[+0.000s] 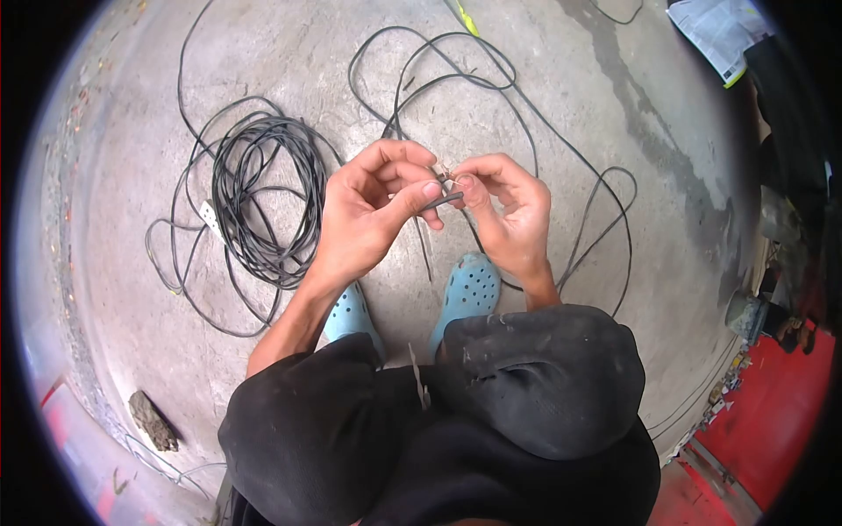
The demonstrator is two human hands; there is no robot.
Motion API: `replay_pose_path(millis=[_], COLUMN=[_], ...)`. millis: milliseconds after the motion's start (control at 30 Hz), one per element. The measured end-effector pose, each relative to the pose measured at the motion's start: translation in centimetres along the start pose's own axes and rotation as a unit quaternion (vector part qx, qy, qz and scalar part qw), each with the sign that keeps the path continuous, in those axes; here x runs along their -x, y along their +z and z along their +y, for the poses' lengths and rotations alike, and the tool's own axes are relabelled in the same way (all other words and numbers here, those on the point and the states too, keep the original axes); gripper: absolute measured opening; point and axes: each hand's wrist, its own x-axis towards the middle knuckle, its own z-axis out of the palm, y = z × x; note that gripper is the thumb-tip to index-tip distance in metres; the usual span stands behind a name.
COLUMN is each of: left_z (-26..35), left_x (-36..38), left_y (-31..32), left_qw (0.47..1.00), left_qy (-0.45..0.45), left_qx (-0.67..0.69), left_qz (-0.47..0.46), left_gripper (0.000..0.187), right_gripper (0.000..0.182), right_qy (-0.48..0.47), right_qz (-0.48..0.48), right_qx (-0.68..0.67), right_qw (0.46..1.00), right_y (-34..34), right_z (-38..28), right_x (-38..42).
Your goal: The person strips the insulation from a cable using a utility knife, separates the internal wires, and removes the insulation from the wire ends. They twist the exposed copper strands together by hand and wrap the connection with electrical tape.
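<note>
Above the floor, between my knees, both hands meet at the end of a thin black cable [445, 201]. My left hand [373, 202] is closed, its thumb and fingers pinching the dark cable end. Close against it, my right hand [513, 206] is closed too, with thumb and index finger pinching fine copper-coloured wire strands [445, 174] that stick out there. The fingertips partly cover the strands, so how they are joined cannot be made out. Loose black cable [513, 101] loops across the floor beyond my hands and runs down behind them.
A coiled bundle of black cable [269, 202] lies on the concrete floor at left, with a white power strip [210, 219] partly beneath it. My feet wear light-blue clogs [469, 294]. A stone-like chunk [153, 421] sits lower left. Printed paper [721, 35] and clutter line the right edge.
</note>
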Motion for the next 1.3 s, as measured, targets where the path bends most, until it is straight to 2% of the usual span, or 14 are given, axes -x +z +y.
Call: replay_pose_path(millis=[233, 333, 533, 633, 733, 933, 1133, 1300], left_z=[0.3, 0.1, -0.4, 0.2, -0.1, -0.6, 0.2, -0.2], left_x=[0.1, 0.0, 0.2, 0.1, 0.0, 0.1, 0.0, 0.2], left_y=[-0.1, 0.2, -0.1, 0.1, -0.2, -0.2, -0.2, 0.1], left_qw=[0.999, 0.999, 0.998, 0.995, 0.994, 0.997, 0.992, 0.994], left_qy=[-0.036, -0.043, -0.047, -0.084, -0.089, -0.045, -0.088, -0.066], left_qx=[-0.035, -0.015, 0.033, 0.055, 0.066, 0.056, 0.089, 0.078], left_qz=[0.004, 0.023, 0.023, 0.028, 0.012, 0.017, 0.017, 0.029], left_gripper=[0.032, 0.033, 0.028, 0.025, 0.021, 0.016, 0.015, 0.014], right_gripper=[0.014, 0.012, 0.01, 0.009, 0.008, 0.008, 0.01, 0.011], right_qy=[-0.06, -0.07, -0.06, -0.07, -0.097, -0.138, -0.19, -0.2], right_qz=[-0.004, -0.003, 0.005, 0.006, 0.0, -0.01, -0.002, -0.004], right_qx=[0.039, 0.048, 0.03, 0.035, 0.051, 0.098, 0.121, 0.121], right_qw=[0.997, 0.996, 0.998, 0.997, 0.994, 0.986, 0.974, 0.972], right_y=[0.1, 0.0, 0.2, 0.2, 0.1, -0.2, 0.0, 0.0], right_z=[0.3, 0.3, 0.6, 0.5, 0.8, 0.7, 0.8, 1.0], right_x=[-0.4, -0.4, -0.4, -0.4, -0.6, -0.9, -1.3, -1.2])
